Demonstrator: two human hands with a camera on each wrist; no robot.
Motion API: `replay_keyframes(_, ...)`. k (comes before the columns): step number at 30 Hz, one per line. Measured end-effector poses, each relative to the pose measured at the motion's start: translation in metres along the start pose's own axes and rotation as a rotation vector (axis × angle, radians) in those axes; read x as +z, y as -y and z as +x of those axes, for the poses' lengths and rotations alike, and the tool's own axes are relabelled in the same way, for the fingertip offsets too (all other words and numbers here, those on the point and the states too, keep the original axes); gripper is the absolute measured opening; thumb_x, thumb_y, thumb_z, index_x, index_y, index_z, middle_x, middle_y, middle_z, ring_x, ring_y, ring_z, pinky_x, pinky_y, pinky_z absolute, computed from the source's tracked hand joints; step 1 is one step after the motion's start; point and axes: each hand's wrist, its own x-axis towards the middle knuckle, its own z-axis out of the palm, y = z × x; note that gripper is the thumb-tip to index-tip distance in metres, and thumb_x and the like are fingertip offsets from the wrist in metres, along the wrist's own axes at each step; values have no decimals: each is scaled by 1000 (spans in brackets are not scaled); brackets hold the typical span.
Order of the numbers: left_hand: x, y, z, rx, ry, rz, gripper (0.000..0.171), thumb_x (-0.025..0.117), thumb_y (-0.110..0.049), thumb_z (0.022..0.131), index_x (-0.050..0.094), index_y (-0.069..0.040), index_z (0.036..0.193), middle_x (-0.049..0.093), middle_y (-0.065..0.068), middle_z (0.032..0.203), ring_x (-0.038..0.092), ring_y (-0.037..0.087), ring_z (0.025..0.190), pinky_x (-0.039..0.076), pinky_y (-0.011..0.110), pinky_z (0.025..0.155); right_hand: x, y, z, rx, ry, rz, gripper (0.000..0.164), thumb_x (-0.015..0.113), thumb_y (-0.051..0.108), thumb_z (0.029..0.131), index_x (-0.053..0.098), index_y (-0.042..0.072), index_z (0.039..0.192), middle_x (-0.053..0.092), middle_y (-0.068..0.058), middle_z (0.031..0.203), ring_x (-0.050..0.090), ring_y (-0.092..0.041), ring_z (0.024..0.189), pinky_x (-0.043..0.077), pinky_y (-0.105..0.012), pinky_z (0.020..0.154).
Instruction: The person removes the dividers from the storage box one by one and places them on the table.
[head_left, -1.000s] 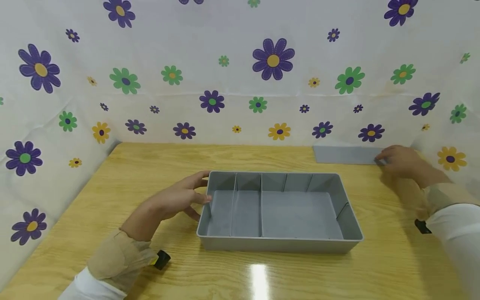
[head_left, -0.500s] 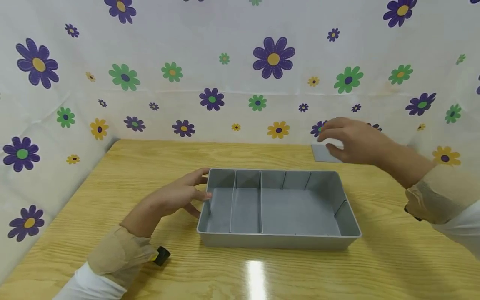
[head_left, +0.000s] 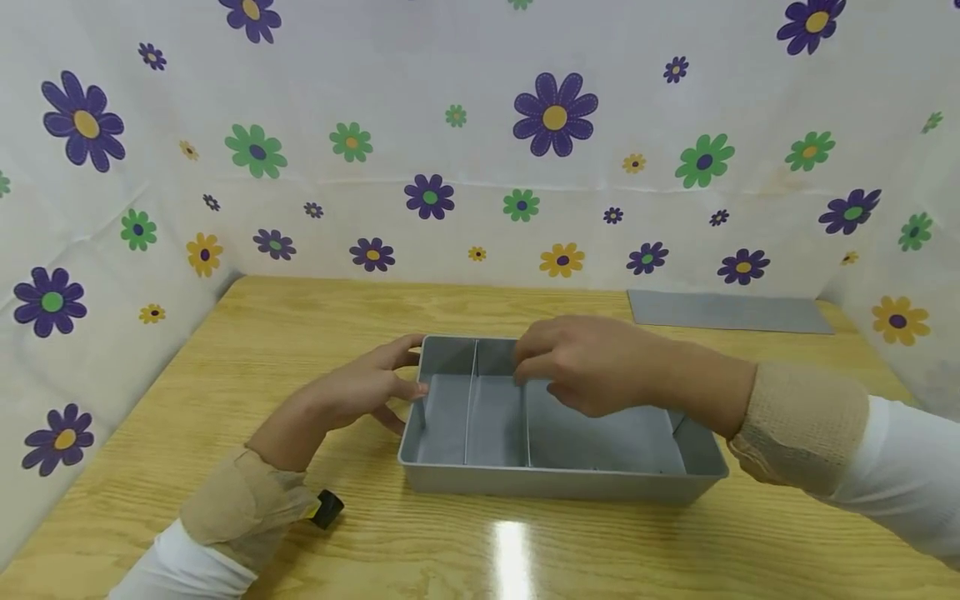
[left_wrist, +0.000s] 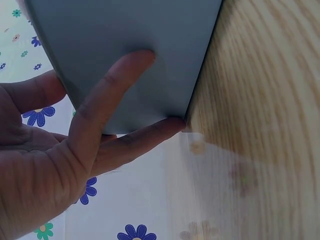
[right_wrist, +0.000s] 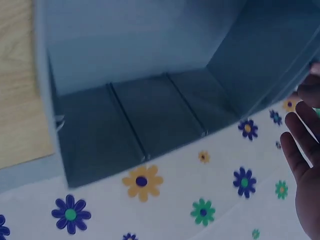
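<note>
A grey rectangular divider box (head_left: 562, 485) sits on the wooden table. Two thin partitions stand across it: a left partition (head_left: 469, 408) and a second partition (head_left: 527, 437). My left hand (head_left: 358, 390) holds the box's left end, a digit at the rim and fingers (left_wrist: 112, 90) against the outer end wall (left_wrist: 170, 25). Over the box is my right hand (head_left: 592, 367), slightly blurred, its fingertips at the top of the second partition. In the right wrist view its fingers (right_wrist: 300, 150) look extended; whether they touch the partition is hidden.
A flat grey strip (head_left: 731, 312) lies at the table's (head_left: 337, 312) back right, along the flowered backdrop (head_left: 465, 150). Grooves mark the box's back wall (right_wrist: 160, 112). Light reflects off the table in front of the box.
My right hand has left the grey strip at the back right and swung left over the box to the second partition. The left hand has stayed on the box's end.
</note>
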Motion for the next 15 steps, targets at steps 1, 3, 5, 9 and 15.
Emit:
replay_keyframes(1,0,0,0,1,1,4,60,49,-8,91,23,-20,143,21,15,147,40,41,117,54,50,65,4,2,3,-7,21,2,31,58,-1,76,66,13,103,60,0,107,52,-14,105,46,-28,89)
replay_keyframes(3,0,0,0,-3,0,5,60,49,-8,91,23,-20,143,21,15,147,40,41,118,54,50,65,12,6,6,-6,75,7,32,59,-2,76,66,14,103,61,0,108,52,-14,105,46,-27,89)
replay_keyframes(5,0,0,0,-4,-1,2,60,50,-8,91,23,-20,143,21,15,147,40,41,118,54,50,65,19,8,9,1,125,14,33,59,-3,76,67,15,103,61,0,109,53,-13,105,45,-25,89)
replay_keyframes(9,0,0,0,-6,1,-4,60,50,-8,91,23,-20,143,21,14,147,40,41,118,54,50,65,29,11,11,-22,162,8,30,60,-3,79,69,15,102,62,1,106,55,-12,100,45,-22,87)
replay_keyframes(15,0,-1,-1,-4,8,-9,61,50,-8,91,22,-20,144,21,16,147,39,41,118,54,49,65,36,13,13,-84,161,-50,23,63,0,81,71,17,93,66,5,93,57,-8,91,45,-25,90)
